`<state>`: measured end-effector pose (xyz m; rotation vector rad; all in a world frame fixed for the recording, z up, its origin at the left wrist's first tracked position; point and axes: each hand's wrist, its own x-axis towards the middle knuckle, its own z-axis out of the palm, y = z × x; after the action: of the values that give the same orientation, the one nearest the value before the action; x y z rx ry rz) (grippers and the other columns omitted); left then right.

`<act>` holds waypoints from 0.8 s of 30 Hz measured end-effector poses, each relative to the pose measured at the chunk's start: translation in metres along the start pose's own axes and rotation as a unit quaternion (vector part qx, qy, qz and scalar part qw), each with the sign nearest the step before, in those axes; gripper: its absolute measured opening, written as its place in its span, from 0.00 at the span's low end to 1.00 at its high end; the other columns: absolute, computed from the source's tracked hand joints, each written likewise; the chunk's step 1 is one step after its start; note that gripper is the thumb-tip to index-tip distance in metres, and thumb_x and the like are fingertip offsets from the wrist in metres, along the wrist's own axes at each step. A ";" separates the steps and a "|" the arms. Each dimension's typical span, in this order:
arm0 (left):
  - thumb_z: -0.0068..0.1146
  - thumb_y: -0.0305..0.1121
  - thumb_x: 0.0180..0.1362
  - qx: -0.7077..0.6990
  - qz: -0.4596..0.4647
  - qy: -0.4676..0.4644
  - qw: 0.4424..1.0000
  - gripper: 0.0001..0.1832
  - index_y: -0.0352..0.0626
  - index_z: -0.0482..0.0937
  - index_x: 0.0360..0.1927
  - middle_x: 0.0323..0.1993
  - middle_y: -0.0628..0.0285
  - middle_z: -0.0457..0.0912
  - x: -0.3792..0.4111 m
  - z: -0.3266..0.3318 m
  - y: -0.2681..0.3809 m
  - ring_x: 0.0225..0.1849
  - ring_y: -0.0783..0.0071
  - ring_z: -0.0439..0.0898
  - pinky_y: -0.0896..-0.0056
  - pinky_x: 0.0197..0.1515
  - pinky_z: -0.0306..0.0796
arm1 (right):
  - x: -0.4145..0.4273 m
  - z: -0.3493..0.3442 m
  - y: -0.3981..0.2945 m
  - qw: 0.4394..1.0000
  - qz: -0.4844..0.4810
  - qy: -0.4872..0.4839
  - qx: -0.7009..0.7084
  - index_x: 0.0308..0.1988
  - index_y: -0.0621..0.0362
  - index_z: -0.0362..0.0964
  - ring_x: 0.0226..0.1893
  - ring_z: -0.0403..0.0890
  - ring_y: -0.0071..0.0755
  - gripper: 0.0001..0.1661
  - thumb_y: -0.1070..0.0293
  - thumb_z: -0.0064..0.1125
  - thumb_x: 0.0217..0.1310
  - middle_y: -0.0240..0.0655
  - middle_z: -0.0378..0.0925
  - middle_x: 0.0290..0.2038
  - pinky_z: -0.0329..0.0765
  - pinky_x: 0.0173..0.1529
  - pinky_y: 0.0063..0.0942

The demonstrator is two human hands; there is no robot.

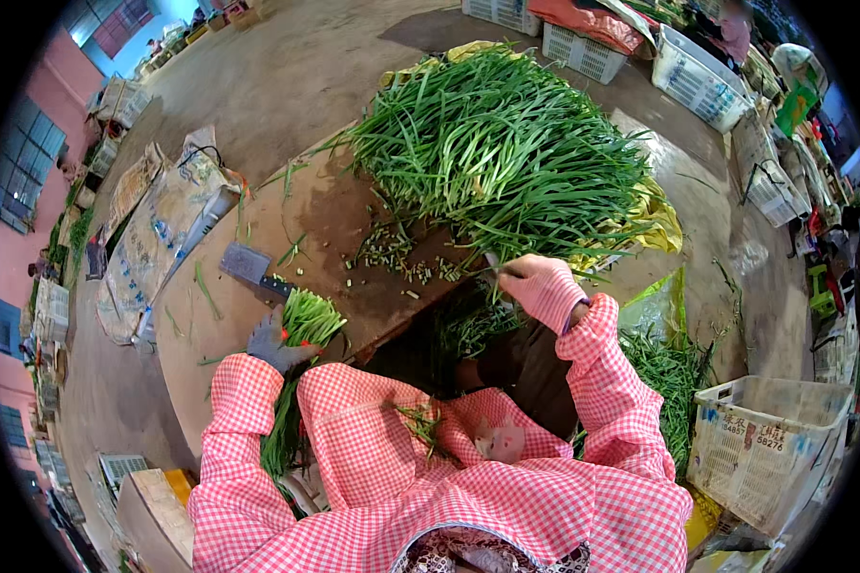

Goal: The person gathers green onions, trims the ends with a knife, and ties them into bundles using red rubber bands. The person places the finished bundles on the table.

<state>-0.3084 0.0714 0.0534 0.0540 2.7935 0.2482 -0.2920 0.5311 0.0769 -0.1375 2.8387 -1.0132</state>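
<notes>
My left hand (276, 345), in a grey glove, grips a bundle of green chives (312, 319) at the table's near left edge. Red bands show on the bundle, whose cut pale ends point up and whose leaves hang beside my lap. Just beyond it lies a cleaver (245, 263) with a dark handle, partly covered by the bundle. My right hand (541, 283), in pink striped fabric, is at the near edge of a large heap of loose chives (487, 143). Its fingers are curled and partly hidden; whether they hold something is unclear.
Cut stem ends (387, 247) litter the brown tabletop (208, 301). On the right, a white plastic crate (767, 444) stands beside a pile of loose greens (663, 383). A printed sack (165, 236) lies to the left. Farther back, a person (732, 32) is among crates (699, 79).
</notes>
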 end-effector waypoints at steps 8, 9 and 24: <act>0.69 0.63 0.36 -0.004 0.111 0.032 0.993 0.58 0.33 0.61 0.65 0.61 0.40 0.67 0.022 -0.041 0.037 0.64 0.47 0.66 0.56 0.64 0.61 | 0.050 -0.026 0.001 0.923 0.115 0.123 0.347 0.50 0.61 0.75 0.24 0.79 0.23 0.21 0.63 0.56 0.59 0.36 0.82 0.33 0.77 0.31 0.22; 0.70 0.62 0.37 0.014 0.134 0.062 0.989 0.56 0.33 0.63 0.64 0.60 0.40 0.68 0.024 -0.045 0.049 0.63 0.47 0.66 0.55 0.64 0.61 | 0.053 -0.026 -0.002 0.916 0.118 0.121 0.364 0.51 0.61 0.75 0.23 0.79 0.23 0.21 0.64 0.55 0.59 0.35 0.82 0.32 0.76 0.30 0.21; 0.48 0.37 0.58 0.155 0.165 0.074 0.971 0.24 0.37 0.60 0.56 0.49 0.41 0.75 0.162 -0.028 0.353 0.49 0.45 0.79 0.49 0.49 0.73 | 0.058 -0.011 0.035 0.903 0.143 0.170 0.367 0.47 0.59 0.77 0.28 0.82 0.29 0.18 0.64 0.52 0.60 0.38 0.83 0.35 0.79 0.34 0.26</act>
<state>-0.4676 0.4251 0.0897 0.6008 2.9330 -0.1146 -0.3523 0.5581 0.0581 0.5584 2.3913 -2.0815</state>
